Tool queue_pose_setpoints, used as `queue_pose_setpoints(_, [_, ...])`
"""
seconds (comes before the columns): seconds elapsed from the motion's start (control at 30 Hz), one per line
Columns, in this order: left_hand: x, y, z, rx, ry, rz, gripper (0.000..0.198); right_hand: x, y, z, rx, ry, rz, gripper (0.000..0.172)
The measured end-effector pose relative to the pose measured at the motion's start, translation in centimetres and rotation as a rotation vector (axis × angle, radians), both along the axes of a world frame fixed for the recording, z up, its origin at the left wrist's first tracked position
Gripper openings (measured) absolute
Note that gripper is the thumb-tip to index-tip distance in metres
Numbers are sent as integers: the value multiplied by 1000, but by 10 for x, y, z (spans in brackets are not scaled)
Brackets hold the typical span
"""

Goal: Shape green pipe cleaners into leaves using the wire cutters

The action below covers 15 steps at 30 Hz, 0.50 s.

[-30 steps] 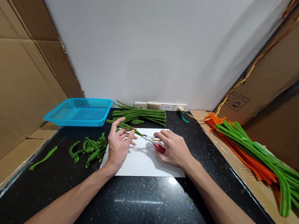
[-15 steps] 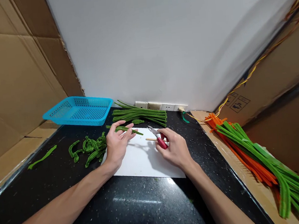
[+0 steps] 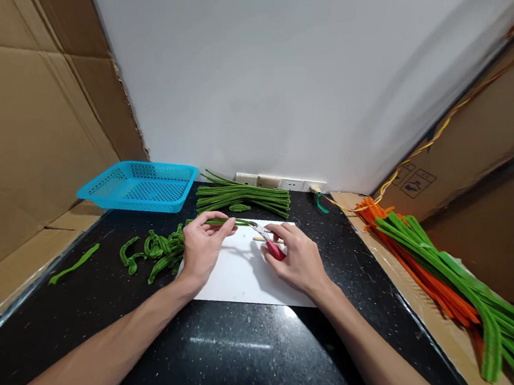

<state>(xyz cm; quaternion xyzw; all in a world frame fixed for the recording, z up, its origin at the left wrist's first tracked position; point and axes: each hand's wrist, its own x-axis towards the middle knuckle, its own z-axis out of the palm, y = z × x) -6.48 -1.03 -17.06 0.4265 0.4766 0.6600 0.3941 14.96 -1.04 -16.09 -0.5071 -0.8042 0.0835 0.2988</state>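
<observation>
My left hand (image 3: 202, 247) is closed around dark green chenille stems (image 3: 242, 221), whose ends stick out to the right. In my right hand (image 3: 299, 255) is a pair of pliers (image 3: 275, 250) with red handles. The metal jaws meet the tip of a stem; whether they are closed on it I cannot tell. Beneath both hands lies a white sheet (image 3: 234, 285). A thin wooden stick (image 3: 259, 239) shows behind the pliers, partly covered by them and my right hand. Left of my left hand is a pile of bent green chenille pieces (image 3: 164, 250).
A blue mesh basket (image 3: 144, 205) stands at the back left. A bundle of green stems (image 3: 245, 195) lies before the wall sockets (image 3: 293, 185). Orange stems (image 3: 436, 287) and lighter green stems (image 3: 458, 275) rest on cardboard at right. One loose green strip (image 3: 75, 264) lies far left.
The stem ends in my left hand have risen and now reach the pliers' jaws. The pliers have shifted slightly lower, and the gap between tool and stem has closed.
</observation>
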Motion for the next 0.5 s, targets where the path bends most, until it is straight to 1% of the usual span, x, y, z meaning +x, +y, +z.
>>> queue_pose_setpoints(0.17, [-1,2,-1,-4,30,17,40,-2,-2,2,-49,4,-56,40])
queue_pose_setpoints(0.37, [-3,2,0,84,225,105,29,0,-4,6,-34,-109,-103,42])
queue_pose_setpoints(0.5, [-3,1,0,117,298,136,25,-3,-6,6,-27,-161,-108,40])
